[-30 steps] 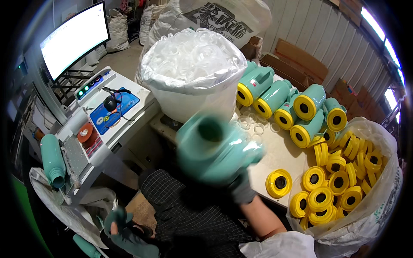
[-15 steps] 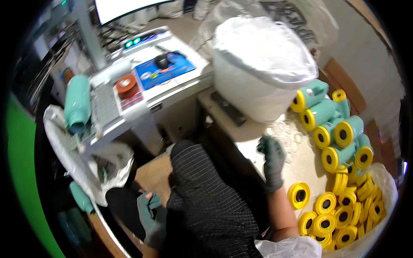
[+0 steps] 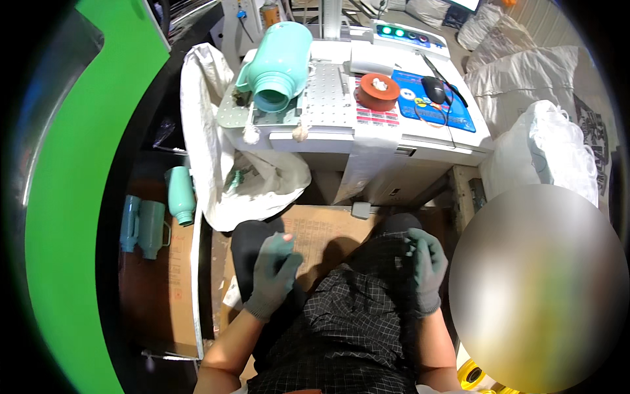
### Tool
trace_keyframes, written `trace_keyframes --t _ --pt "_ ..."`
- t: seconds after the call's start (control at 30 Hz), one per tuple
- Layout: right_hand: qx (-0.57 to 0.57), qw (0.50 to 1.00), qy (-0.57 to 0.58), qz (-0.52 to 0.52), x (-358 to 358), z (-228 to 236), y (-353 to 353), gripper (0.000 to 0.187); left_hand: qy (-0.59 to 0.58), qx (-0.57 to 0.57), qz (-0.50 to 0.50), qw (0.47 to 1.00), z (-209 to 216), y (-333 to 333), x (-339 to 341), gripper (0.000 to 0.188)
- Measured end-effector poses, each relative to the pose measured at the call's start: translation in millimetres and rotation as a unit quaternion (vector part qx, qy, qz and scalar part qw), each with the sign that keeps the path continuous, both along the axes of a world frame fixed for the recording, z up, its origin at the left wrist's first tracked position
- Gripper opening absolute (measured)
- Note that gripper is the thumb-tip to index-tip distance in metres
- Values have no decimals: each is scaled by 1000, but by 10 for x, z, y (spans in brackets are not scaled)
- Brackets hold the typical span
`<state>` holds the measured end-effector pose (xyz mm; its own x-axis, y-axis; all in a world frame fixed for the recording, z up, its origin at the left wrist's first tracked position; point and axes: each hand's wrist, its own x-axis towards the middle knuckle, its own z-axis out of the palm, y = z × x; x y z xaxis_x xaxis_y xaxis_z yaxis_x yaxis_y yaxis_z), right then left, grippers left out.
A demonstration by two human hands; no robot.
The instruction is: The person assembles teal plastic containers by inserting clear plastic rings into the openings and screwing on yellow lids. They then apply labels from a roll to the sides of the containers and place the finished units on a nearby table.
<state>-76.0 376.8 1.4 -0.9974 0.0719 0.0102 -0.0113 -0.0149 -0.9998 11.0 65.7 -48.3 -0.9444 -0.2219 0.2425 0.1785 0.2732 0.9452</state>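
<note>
My left hand (image 3: 273, 269), in a grey-green work glove with one bare fingertip, hovers over my left knee. Its thumb stands apart from the fingers and nothing shows between them. Above my right thigh is my right hand (image 3: 428, 268), gloved alike, its fingers curled in; whatever they may hold is hidden. Ahead, a turquoise plastic jug-shaped shell (image 3: 282, 62) with a side handle lies on the perforated metal plate (image 3: 330, 98) of a white workbench, its threaded mouth toward me. Neither hand touches it.
On the bench are an orange-brown tape roll (image 3: 378, 93), a black mouse (image 3: 434, 89) on a blue mat (image 3: 459, 118), and a lit button panel (image 3: 410, 34). A white sack (image 3: 205, 131) hangs at left. Turquoise shells (image 3: 181, 195) lie lower left. Yellow rings (image 3: 470, 373) show beneath a blurred patch.
My view has swung left toward the bench. My right hand has come from beside the loose white rings to above my thigh. My left hand is now over my knee.
</note>
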Motion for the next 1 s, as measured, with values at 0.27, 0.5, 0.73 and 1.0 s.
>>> trace_keyframes --t 0.27,0.5,0.73,1.0 --pt "126 962 240 22 -1328 336 -642 23 -15 4 83 996 -893 683 -2422 75" --pt "505 789 349 30 -2754 634 -897 42 -155 273 -105 943 -319 877 -2455 29" --pt "590 769 240 57 -2823 711 -1212 42 -200 212 -95 952 -131 707 -2248 24" --pt "480 808 342 1 -3183 626 -1116 36 -162 176 -76 968 246 840 -1295 25"
